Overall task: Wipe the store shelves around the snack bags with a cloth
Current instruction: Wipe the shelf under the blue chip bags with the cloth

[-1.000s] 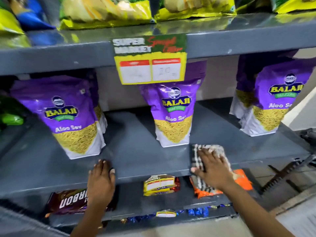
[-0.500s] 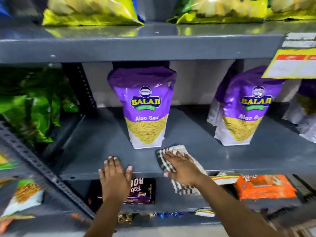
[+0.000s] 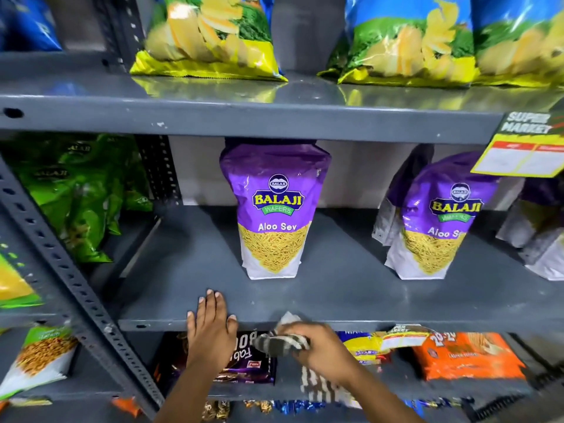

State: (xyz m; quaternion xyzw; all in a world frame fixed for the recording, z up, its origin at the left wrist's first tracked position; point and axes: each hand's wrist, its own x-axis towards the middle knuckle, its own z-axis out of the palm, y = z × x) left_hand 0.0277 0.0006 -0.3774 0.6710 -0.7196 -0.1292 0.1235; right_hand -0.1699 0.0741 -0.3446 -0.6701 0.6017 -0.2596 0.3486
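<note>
A grey metal shelf [image 3: 351,288] holds a purple Aloo Sev bag [image 3: 273,209] standing upright in the middle and a second purple bag [image 3: 439,221] to its right. My left hand [image 3: 210,328] lies flat, fingers spread, on the shelf's front lip, below and left of the middle bag. My right hand [image 3: 320,349] sits just below the front edge, closed around a striped black-and-white cloth [image 3: 282,341]. The cloth bunches up against the lip, and its loose end hangs down under my wrist.
Yellow-and-green chip bags [image 3: 210,38] line the shelf above. Green bags [image 3: 79,190] fill the neighbouring bay at left, behind a perforated grey upright [image 3: 76,288]. A yellow price tag [image 3: 525,151] hangs at right. Biscuit packs [image 3: 247,361] and an orange pack [image 3: 464,355] lie on the shelf below.
The view has swung left along the shelf. My right hand dragged the cloth leftwards and off the shelf top down to its front edge, bunching it up. My left hand stays on the lip.
</note>
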